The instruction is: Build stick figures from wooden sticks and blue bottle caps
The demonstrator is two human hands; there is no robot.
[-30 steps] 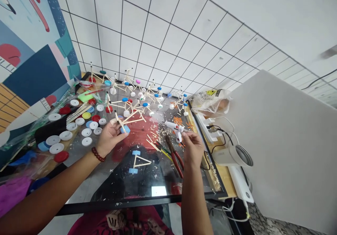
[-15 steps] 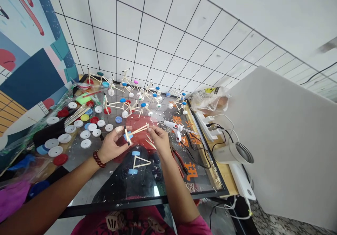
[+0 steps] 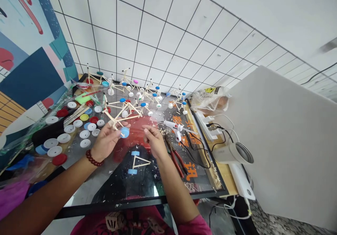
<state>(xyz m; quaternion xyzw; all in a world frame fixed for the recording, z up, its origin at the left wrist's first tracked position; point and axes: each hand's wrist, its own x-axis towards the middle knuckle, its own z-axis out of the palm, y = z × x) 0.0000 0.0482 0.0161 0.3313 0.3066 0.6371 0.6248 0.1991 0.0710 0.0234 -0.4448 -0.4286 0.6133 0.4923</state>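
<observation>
So the left hand (image 3: 105,142) has its fingers pinched around a pale wooden-stick frame (image 3: 129,118), gripping the near end, with the long sticks poking out past the fingertips over the desk (image 3: 105,182). Its light-blue round plastic cap (image 3: 125,132) sits just beside the thumb tip. The right hand (image 3: 156,142) is a bit off to the side, fingers curled with thumb and index close together; honestly can't tell if anything's between them. A white glue gun (image 3: 175,127) and red-handled pliers (image 3: 173,154) lie right of that hand.
</observation>
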